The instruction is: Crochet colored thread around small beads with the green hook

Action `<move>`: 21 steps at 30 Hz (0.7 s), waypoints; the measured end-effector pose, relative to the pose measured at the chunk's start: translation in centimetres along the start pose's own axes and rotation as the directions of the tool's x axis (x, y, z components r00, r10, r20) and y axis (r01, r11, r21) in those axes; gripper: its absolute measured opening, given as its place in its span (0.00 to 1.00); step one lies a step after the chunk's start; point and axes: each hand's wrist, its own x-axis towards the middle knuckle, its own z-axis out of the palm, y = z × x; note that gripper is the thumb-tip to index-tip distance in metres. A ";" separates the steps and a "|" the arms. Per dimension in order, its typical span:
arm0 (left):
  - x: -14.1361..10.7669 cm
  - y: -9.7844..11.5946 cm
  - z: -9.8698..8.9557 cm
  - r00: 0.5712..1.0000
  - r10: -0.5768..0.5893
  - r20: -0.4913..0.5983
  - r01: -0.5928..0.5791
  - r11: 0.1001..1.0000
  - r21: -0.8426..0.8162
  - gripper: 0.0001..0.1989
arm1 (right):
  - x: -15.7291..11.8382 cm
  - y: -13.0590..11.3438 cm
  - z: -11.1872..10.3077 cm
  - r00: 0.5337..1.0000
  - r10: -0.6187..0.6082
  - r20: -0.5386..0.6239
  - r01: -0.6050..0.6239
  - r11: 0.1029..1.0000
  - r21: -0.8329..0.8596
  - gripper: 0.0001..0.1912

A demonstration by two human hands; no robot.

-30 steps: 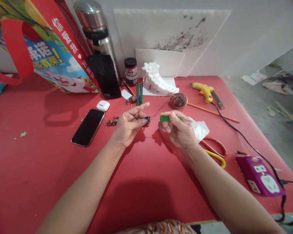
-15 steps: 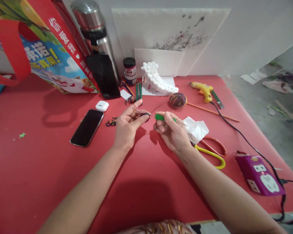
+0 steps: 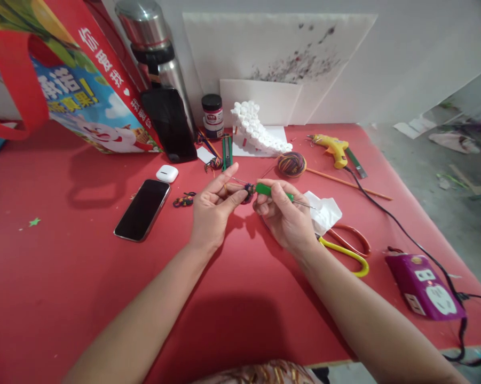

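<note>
Between thumb and fingers, my left hand pinches a small dark multicoloured crocheted piece, its index finger raised with yarn by it. My right hand is closed round the green handle of a crochet hook; the handle's front end is close beside the piece, and a thin metal shaft sticks out behind towards the right. Whether the hook's tip is inside the yarn is too small to tell. Behind the hands lies a ball of variegated yarn. Another colourful crocheted piece rests left of my left hand.
Left are a phone, a white earphone case and a gift bag. Right are scissors, crumpled tissue, a glue gun and a purple power box with cables. A steel flask stands behind.
The crocheted piece shows more between my hands and has shifted slightly right. My right hand and the hook have moved a little to the right, with the rear shaft reaching further over the tissue.
</note>
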 end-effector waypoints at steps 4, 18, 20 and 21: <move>0.3 0.1 -0.3 1.000 -0.007 -0.011 0.007 1.000 -0.019 0.23 | 0.2 -0.1 -0.2 1.000 0.013 -0.002 -0.013 1.000 0.021 0.15; 0.4 0.8 -0.7 0.988 0.009 0.155 -0.032 0.989 0.147 0.30 | 0.0 0.2 -0.1 0.999 0.028 0.020 -0.028 1.000 -0.014 0.11; 0.4 1.1 -0.7 0.982 0.000 0.190 -0.044 0.973 0.226 0.32 | 0.1 0.0 0.0 1.000 0.024 0.012 -0.023 0.999 -0.021 0.10; 0.3 1.3 -0.7 0.980 -0.012 0.201 -0.043 0.963 0.267 0.32 | 0.2 -0.2 -0.1 1.000 0.019 0.007 -0.019 0.999 -0.033 0.10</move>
